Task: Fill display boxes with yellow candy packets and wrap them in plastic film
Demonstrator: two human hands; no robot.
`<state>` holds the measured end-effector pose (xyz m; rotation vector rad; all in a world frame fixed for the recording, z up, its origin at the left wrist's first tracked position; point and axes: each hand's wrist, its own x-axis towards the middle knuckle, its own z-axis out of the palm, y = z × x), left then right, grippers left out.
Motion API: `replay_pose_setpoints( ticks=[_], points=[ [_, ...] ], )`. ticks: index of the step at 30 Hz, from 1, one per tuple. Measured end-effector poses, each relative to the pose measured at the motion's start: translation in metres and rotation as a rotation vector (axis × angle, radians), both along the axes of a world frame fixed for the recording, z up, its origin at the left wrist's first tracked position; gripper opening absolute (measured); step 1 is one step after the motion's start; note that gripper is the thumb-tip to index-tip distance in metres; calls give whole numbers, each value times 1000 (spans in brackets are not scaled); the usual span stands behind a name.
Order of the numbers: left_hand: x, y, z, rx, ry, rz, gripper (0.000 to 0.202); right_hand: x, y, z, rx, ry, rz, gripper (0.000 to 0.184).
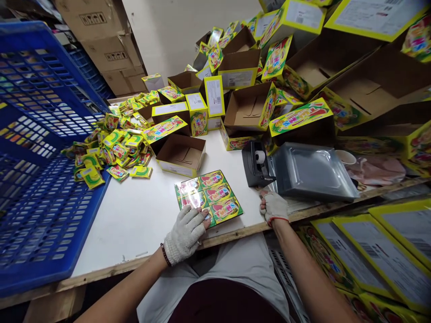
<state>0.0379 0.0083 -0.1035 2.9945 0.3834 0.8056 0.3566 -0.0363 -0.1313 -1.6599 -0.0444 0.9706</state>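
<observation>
My left hand (186, 233), in a white knit glove with bare fingertips, lies with its fingers stretched over the near left part of a flat block of small boxes (220, 195). The boxes are yellow-green with watermelon prints and sit side by side in rows; glare on the left suggests a clear film over them. My right hand (274, 207), gloved the same way, is closed at the table's front edge, just below a black tape dispenser (256, 163) with a white-cored roll. Whatever its curled fingers hold is hidden.
Loose small packs (117, 148) are heaped at the left beside a blue plastic crate (37, 215). Open display cartons (182, 154) pile up across the back and right. A stack of clear plastic sheets (313, 172) lies right of the dispenser. More yellow cartons (363, 251) stand low at the right.
</observation>
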Motion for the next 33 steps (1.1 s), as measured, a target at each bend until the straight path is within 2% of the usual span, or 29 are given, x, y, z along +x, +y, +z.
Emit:
replay_pose_setpoints(
  ticks=[3,6,9,11,13,17,21,24,27,30,33],
  points=[
    [-3,-2,-4,-48,-102,-1,43,-1,1,1,-33,27,24,28],
    [-4,-6,-7,-96,-179,15,37,-16,-18,20,37,74,132,41],
    [-4,-9,-8,-160,-194,39,29,-51,-47,42,120,134,408,54],
    [-5,-9,-8,-199,-177,45,27,-83,-61,51,116,181,608,58],
    [-6,-8,-8,-214,-161,37,32,-115,-67,54,86,235,706,60],
    [-10,-7,-9,-231,-129,31,49,-156,-62,46,76,284,683,60],
    [-15,-5,-5,-211,-63,15,53,-163,-59,40,62,276,689,58],
    [-16,-5,1,-184,2,-10,44,-162,-61,38,55,259,700,58],
    [-10,-7,4,-174,-34,19,40,-164,-62,35,44,246,695,58],
    [2,-11,1,-193,-165,128,37,-166,-62,30,45,257,702,56],
    [12,-14,-7,-179,-241,235,16,-164,-67,28,7,376,688,51]
  ],
)
